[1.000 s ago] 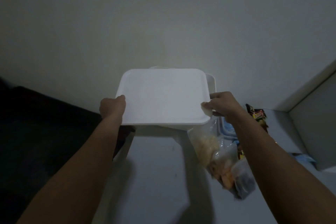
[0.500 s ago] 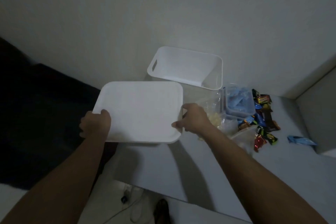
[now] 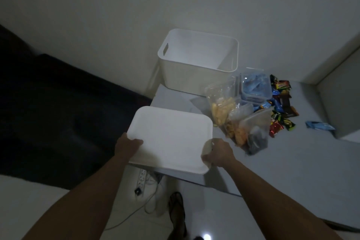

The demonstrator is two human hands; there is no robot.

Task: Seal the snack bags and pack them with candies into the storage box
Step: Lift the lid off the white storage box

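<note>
A white storage box [image 3: 196,76] stands open at the back of the table, against the wall. Both hands hold its flat white lid [image 3: 171,136] over the table's near left corner. My left hand [image 3: 127,145] grips the lid's left edge and my right hand [image 3: 218,153] grips its right near corner. Clear snack bags [image 3: 233,115] with yellow and orange snacks lie to the right of the lid. Wrapped candies [image 3: 280,107] lie in a pile further right.
A clear tub with blue contents [image 3: 255,87] sits behind the bags. A lone blue wrapper [image 3: 319,125] lies at the far right near a white ledge. Below the grey table [image 3: 292,161] are a power strip [image 3: 141,180], cables and a sandal [image 3: 177,212]. Dark furniture fills the left.
The lid has come off the box and moved toward me and down, to the table's near left corner. The open box now shows fully.
</note>
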